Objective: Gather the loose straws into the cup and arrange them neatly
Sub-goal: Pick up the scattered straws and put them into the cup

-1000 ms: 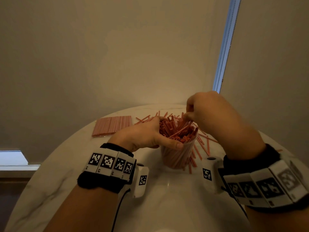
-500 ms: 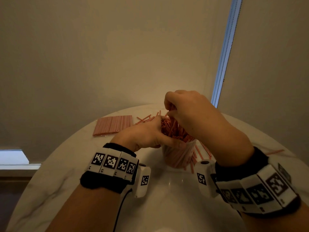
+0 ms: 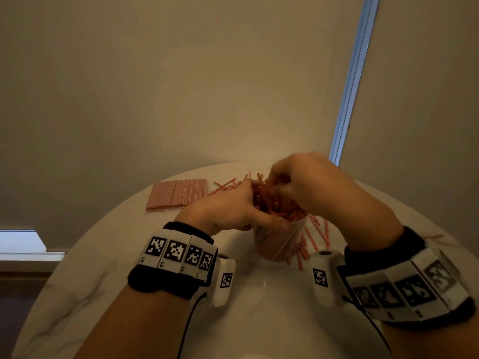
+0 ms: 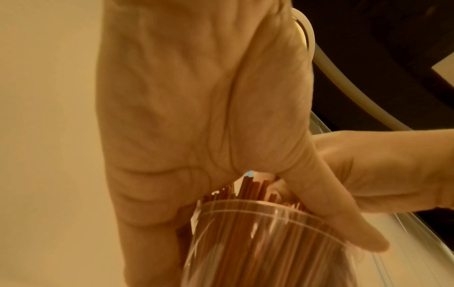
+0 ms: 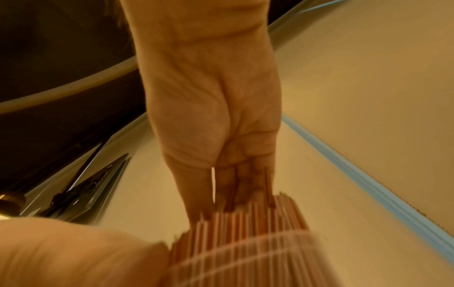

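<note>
A clear plastic cup (image 3: 278, 244) packed with red-and-white straws (image 3: 269, 203) stands mid-table. My left hand (image 3: 228, 211) grips the cup at its rim, thumb across the near wall; the left wrist view shows that thumb on the cup (image 4: 258, 242). Above the cup's mouth, my right hand (image 3: 300, 185) has its fingers curled down into the straw tops. In the right wrist view my right hand (image 5: 213, 106) pinches a few straws (image 5: 245, 223) that stand higher than the others. Loose straws (image 3: 317, 233) lie right of the cup, and a few more loose straws (image 3: 224, 186) lie behind it.
A flat packet of straws (image 3: 177, 193) lies at the back left of the round marble table (image 3: 259, 320). A plain wall rises close behind the table, with a blue-lit gap (image 3: 355, 81) at the right. The table's rim curves away on both sides.
My right hand moved left from the cup's right rim to over its mouth and sank its fingers among the straws. The left hand kept its grip on the cup.
</note>
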Action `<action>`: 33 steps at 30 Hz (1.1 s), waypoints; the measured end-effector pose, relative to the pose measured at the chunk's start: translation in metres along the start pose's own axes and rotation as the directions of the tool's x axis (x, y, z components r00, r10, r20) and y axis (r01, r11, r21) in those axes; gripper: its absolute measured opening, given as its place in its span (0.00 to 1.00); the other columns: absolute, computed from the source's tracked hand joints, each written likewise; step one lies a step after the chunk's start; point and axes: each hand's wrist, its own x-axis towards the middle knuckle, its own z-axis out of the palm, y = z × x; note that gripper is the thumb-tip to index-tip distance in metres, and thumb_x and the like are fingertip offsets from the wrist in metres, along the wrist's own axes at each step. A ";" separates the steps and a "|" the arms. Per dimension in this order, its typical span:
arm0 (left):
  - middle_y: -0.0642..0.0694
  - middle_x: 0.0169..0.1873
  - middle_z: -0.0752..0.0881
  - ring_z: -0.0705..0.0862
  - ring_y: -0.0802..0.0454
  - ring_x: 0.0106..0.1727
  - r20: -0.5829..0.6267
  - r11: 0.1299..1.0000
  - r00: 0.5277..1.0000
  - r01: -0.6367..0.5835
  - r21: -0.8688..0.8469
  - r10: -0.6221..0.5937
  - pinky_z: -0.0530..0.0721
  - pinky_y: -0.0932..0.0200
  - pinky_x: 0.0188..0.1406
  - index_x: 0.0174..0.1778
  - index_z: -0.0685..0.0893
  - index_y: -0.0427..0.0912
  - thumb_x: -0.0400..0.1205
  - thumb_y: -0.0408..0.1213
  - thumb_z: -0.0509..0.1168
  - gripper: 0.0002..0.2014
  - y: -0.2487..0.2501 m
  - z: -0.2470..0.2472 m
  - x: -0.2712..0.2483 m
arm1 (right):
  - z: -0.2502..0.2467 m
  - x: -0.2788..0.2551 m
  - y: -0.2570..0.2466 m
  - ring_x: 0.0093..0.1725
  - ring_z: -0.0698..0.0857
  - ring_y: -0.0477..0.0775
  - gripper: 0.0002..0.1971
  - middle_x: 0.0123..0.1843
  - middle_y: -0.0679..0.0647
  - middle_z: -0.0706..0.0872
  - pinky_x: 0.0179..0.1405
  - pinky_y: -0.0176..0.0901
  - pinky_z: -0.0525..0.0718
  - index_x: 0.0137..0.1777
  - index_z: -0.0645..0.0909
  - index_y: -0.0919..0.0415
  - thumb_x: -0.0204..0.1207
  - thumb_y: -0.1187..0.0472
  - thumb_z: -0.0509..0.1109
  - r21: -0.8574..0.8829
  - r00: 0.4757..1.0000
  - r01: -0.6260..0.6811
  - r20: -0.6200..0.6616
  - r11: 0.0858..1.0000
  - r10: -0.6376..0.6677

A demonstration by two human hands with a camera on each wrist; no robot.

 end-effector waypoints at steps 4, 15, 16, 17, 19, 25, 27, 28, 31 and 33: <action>0.61 0.50 0.91 0.89 0.64 0.52 0.043 0.999 0.998 -0.039 -0.013 0.039 0.88 0.65 0.44 0.53 0.79 0.75 0.65 0.49 0.87 0.28 0.001 0.001 -0.003 | 0.003 0.001 0.003 0.48 0.85 0.47 0.12 0.51 0.47 0.89 0.45 0.43 0.83 0.56 0.89 0.45 0.84 0.46 0.65 0.089 0.995 0.003 0.096 0.996 -0.012; 0.56 0.58 0.88 0.86 0.57 0.62 0.033 0.998 0.998 -0.062 0.009 0.062 0.90 0.55 0.55 0.66 0.76 0.64 0.65 0.49 0.87 0.36 0.004 0.001 -0.002 | -0.001 0.000 0.018 0.49 0.84 0.40 0.08 0.52 0.37 0.88 0.46 0.35 0.81 0.57 0.87 0.38 0.81 0.50 0.71 0.262 0.977 0.044 0.191 0.964 -0.097; 0.57 0.55 0.89 0.87 0.61 0.58 0.047 0.997 0.996 -0.073 0.004 0.073 0.90 0.59 0.51 0.61 0.80 0.69 0.67 0.47 0.86 0.31 0.005 0.001 -0.004 | 0.002 0.002 0.015 0.46 0.85 0.38 0.05 0.47 0.37 0.88 0.43 0.34 0.81 0.51 0.88 0.39 0.79 0.51 0.74 0.294 0.983 0.056 0.150 0.954 -0.104; 0.58 0.53 0.90 0.88 0.66 0.53 0.064 0.997 0.995 -0.082 0.000 0.082 0.89 0.62 0.48 0.55 0.82 0.74 0.69 0.45 0.85 0.26 0.006 0.001 -0.006 | 0.005 0.005 0.013 0.44 0.85 0.37 0.03 0.44 0.37 0.89 0.42 0.35 0.81 0.48 0.88 0.40 0.77 0.52 0.76 0.322 0.991 0.064 0.088 0.944 -0.098; 0.59 0.52 0.91 0.88 0.68 0.50 0.080 0.996 0.992 -0.094 0.000 0.094 0.89 0.65 0.46 0.50 0.82 0.80 0.71 0.43 0.84 0.26 0.008 0.002 -0.007 | 0.011 0.008 0.009 0.43 0.85 0.37 0.04 0.43 0.38 0.87 0.41 0.36 0.81 0.45 0.85 0.41 0.75 0.52 0.77 0.335 0.996 0.086 -0.047 0.938 -0.075; 0.42 0.52 0.88 0.80 0.50 0.51 0.090 0.997 0.993 -0.074 -0.025 0.076 0.80 0.51 0.50 0.65 0.79 0.57 0.75 0.38 0.81 0.26 0.008 0.003 -0.006 | 0.032 0.010 0.006 0.52 0.84 0.46 0.10 0.54 0.41 0.84 0.49 0.44 0.85 0.57 0.79 0.41 0.81 0.55 0.71 0.223 0.989 0.139 0.020 0.965 -0.148; 0.38 0.55 0.88 0.79 0.50 0.51 0.095 0.997 0.993 -0.071 -0.025 0.074 0.80 0.51 0.49 0.66 0.81 0.57 0.75 0.39 0.81 0.25 0.009 0.003 -0.007 | 0.029 0.011 0.009 0.49 0.85 0.45 0.07 0.50 0.41 0.87 0.50 0.48 0.87 0.53 0.81 0.41 0.79 0.55 0.73 0.198 0.991 0.133 0.004 0.971 -0.137; 0.38 0.55 0.88 0.80 0.50 0.51 0.090 0.997 0.993 -0.071 -0.024 0.073 0.81 0.51 0.49 0.66 0.81 0.55 0.75 0.40 0.81 0.25 0.010 0.003 -0.008 | 0.026 0.012 0.010 0.47 0.85 0.45 0.06 0.47 0.41 0.88 0.49 0.49 0.87 0.50 0.83 0.41 0.78 0.54 0.74 0.185 0.991 0.130 -0.002 0.974 -0.132; 0.40 0.56 0.89 0.84 0.52 0.52 0.076 0.999 0.996 -0.048 -0.022 0.050 0.84 0.53 0.50 0.64 0.83 0.53 0.72 0.43 0.84 0.25 0.011 0.003 -0.008 | 0.019 0.012 0.014 0.45 0.86 0.43 0.04 0.43 0.40 0.88 0.45 0.42 0.86 0.47 0.84 0.42 0.78 0.54 0.74 0.179 0.986 0.125 -0.130 0.976 -0.102; 0.42 0.59 0.89 0.87 0.50 0.58 0.065 0.999 0.997 -0.034 0.004 0.034 0.88 0.52 0.56 0.66 0.82 0.54 0.69 0.47 0.85 0.30 0.010 0.003 -0.008 | 0.014 0.010 0.020 0.47 0.85 0.41 0.04 0.45 0.39 0.87 0.45 0.38 0.84 0.50 0.85 0.43 0.80 0.54 0.72 0.205 0.978 0.117 -0.193 0.972 -0.077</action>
